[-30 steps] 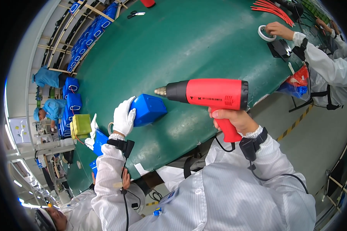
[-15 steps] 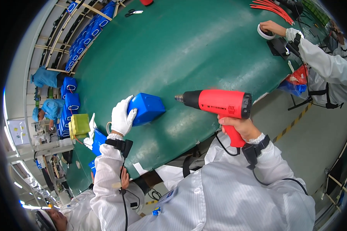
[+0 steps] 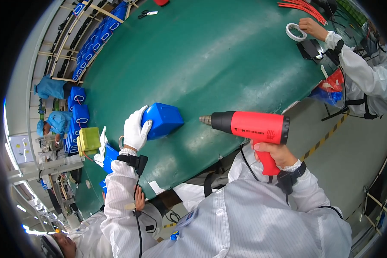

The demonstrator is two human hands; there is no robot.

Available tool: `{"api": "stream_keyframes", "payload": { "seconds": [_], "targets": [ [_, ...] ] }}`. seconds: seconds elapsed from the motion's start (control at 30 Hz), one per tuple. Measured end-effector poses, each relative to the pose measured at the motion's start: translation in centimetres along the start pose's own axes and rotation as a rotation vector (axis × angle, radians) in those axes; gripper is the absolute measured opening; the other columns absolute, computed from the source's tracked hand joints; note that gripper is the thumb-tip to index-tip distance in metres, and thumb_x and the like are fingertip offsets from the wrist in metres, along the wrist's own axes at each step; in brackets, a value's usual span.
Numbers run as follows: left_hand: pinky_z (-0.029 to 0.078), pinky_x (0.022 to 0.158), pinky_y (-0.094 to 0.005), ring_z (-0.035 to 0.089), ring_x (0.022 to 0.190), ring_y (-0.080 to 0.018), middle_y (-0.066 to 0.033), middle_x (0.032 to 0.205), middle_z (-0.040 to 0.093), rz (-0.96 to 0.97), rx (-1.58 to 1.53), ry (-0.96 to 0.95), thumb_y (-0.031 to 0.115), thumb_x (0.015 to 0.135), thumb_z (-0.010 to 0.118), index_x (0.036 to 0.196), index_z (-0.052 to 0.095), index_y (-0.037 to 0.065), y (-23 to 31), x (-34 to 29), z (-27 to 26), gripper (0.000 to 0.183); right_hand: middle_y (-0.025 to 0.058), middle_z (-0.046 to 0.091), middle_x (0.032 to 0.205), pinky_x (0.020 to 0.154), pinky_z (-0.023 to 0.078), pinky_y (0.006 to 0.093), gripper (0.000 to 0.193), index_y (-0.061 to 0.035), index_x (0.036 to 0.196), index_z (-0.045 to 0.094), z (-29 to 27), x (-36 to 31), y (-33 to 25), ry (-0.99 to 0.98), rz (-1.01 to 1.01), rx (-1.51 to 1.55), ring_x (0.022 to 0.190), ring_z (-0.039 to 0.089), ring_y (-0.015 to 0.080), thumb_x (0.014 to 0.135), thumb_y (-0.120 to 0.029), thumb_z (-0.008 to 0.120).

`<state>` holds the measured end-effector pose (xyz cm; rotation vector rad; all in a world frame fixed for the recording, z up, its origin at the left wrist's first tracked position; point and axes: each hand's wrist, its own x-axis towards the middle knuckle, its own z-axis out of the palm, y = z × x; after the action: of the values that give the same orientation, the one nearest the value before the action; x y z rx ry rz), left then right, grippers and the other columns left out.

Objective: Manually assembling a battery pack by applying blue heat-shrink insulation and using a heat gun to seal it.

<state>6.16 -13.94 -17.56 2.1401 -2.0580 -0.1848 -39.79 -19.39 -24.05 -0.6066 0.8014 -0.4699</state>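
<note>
My left hand, in a white glove, grips the near left end of a blue wrapped block that rests on the green table. The fingers lie over its top edge and the thumb presses its side. My bare right hand is wrapped round the handle of a red and black heat gun. Its metal nozzle points left toward the block, with a gap between them. The gun hangs over the table's near edge, and its black cord runs down by my sleeve.
A yellow block and several blue blocks stand at the left. Scissors lie at the far edge. On the right a co-worker's hand is by a white tape roll, near red tubes. Another person sits at lower left.
The heat gun in my right hand has shifted slightly right and nearer to me. My left hand and the block have barely moved. The co-worker's hand has come off the tape roll.
</note>
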Motion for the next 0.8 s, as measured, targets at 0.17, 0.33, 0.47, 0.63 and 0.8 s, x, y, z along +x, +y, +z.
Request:
{"api": "stream_keyframes", "payload": {
  "seconds": [0.17,0.33,0.47,0.63,0.8],
  "targets": [
    [0.046,0.094,-0.0459,0.061,0.106,-0.0379,-0.0191,0.114,0.064,0.002,0.028,0.007,0.038,0.092,0.058,0.137,0.054,0.005,0.1,0.1,-0.1,0.056,0.007,0.065,0.089,0.06,0.054,0.0311,0.022,-0.0005,0.105,0.065,0.4,-0.5,0.2,-0.023,-0.03,-0.043,0.064,0.064,0.0168,0.084,-0.006,0.072],
    [0.044,0.1,-0.0455,0.058,0.115,-0.0381,-0.0209,0.126,0.059,-0.071,-0.018,0.137,0.04,0.093,0.057,0.142,0.048,0.003,-0.4,-0.8,0.8,0.062,0.0047,0.064,0.088,0.058,0.052,0.0293,0.019,-0.0017,0.103,0.065,0.7,-0.7,0.5,-0.06,-0.018,-0.041,0.063,0.063,0.0143,0.086,-0.006,0.073],
    [0.038,0.107,-0.0487,0.048,0.127,-0.0407,-0.0235,0.139,0.049,-0.054,0.038,0.171,0.051,0.093,0.056,0.147,0.042,0.002,-1.9,-2.1,1.1,0.074,0.0045,0.064,0.087,0.06,0.053,0.0294,0.018,-0.0022,0.102,0.065,1.4,-0.9,-0.1,-0.082,-0.019,-0.05,0.064,0.063,0.0149,0.087,-0.008,0.074],
    [0.034,0.113,-0.0486,0.044,0.133,-0.0401,-0.0244,0.144,0.045,-0.111,0.003,0.148,0.072,0.079,0.063,0.148,0.039,-0.001,-3.9,-4.0,1.5,0.103,0.0057,0.064,0.087,0.062,0.053,0.0294,0.021,-0.0016,0.104,0.064,2.2,-1.5,-1.2,-0.124,-0.002,0.007,0.066,0.064,0.0153,0.087,-0.009,0.074],
    [0.04,0.111,-0.0435,0.048,0.13,-0.035,-0.0216,0.141,0.047,-0.252,-0.283,0.091,0.059,0.064,0.086,0.15,0.034,-0.002,-4.4,-5.1,1.5,0.117,0.0072,0.064,0.088,0.063,0.054,0.0293,0.025,-0.001,0.108,0.064,2.8,-1.3,-1.8,-0.22,-0.049,0.004,0.069,0.064,0.0155,0.086,-0.009,0.075]
  ]
}}
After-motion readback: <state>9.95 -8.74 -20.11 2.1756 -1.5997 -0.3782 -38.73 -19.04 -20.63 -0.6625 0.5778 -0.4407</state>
